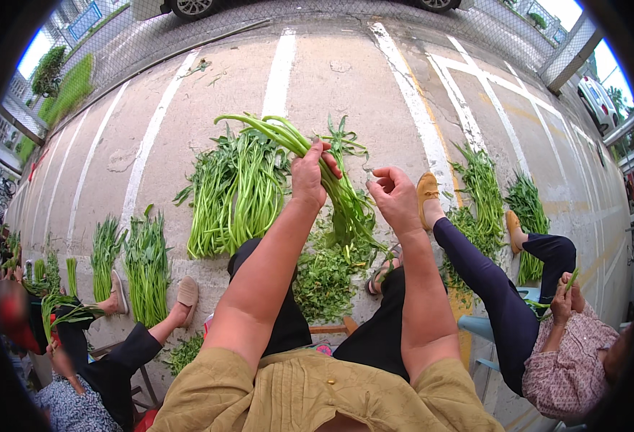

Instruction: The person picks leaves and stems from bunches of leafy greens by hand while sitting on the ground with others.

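Note:
My left hand (310, 171) is closed around a bunch of leafy green vegetable stalks (290, 135), whose bare stems point up and left and whose leaves hang down to the right. My right hand (393, 195) is beside the leaves with its fingers curled; whether anything thin is between the fingertips cannot be told. Left of my left hand, a wide pile of the same long-stemmed greens (236, 194) lies on the concrete. Below the held bunch, between my legs, is a heap of loose leaves (325, 281). A few more stalks (341, 140) lie behind the bunch.
A co-worker at the right (570, 351) and others at the left (74, 399) sit holding greens. Rows of greens lie by them at left (147, 270) and right (481, 189). A blue plastic stool (476, 326) stands right of my leg. A wire-mesh fence (133, 43) runs beyond.

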Demonstrator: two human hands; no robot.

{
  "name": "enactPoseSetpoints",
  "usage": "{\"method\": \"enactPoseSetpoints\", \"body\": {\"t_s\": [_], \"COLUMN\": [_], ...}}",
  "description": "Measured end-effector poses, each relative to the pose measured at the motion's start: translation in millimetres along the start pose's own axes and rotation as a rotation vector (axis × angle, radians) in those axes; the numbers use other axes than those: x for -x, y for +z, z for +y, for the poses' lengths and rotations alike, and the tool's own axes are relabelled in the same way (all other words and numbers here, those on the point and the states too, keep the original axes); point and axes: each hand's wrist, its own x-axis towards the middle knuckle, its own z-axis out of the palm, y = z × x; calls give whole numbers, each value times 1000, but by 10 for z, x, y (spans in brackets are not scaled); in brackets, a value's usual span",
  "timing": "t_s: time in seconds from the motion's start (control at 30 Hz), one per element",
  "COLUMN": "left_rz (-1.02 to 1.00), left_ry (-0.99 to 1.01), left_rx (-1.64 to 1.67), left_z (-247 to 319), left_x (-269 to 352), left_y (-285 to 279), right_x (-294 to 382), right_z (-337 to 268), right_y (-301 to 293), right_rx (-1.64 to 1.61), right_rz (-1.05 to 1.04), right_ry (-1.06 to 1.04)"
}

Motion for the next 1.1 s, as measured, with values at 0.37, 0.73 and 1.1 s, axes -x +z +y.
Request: {"method": "enactPoseSetpoints", "body": {"t_s": [0.37, 0.73, 1.1], "left_rz": [-133, -130, -124], "left_ry": [-83, -41, -58], "left_rx": [-66, -126, -127], "left_z": [18, 38, -5], "left_x": [-17, -1, 2], "left_y": [-48, -11, -20], "right_x": [83, 106, 142], "right_z": [-64, -107, -294], "right_y": [88, 84, 69], "right_rx": [44, -82, 8], "right_rz": [-251, -136, 32], "right_ry": [-55, -26, -380]}}
